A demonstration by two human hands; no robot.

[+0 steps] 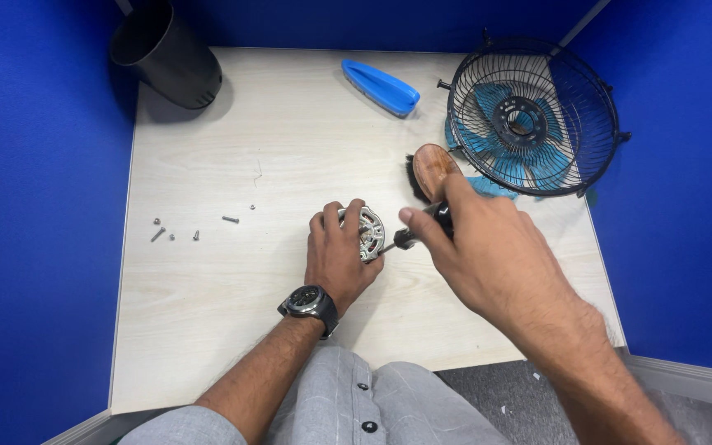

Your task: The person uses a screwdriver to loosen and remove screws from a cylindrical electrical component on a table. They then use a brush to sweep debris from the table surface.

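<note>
- left hand (335,259) clenches the round metal motor housing (366,232) at mid-bench (290,148).
- right hand (480,247) grips a screwdriver (409,236), its tip at the housing; best kept square on.
- loose screws (175,231) lie apart at left; a fan guard (531,115) stands at far right.

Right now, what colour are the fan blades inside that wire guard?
Light blue, seen in the head view through the black wire guard; the fan blades sit around a dark hub.
</note>
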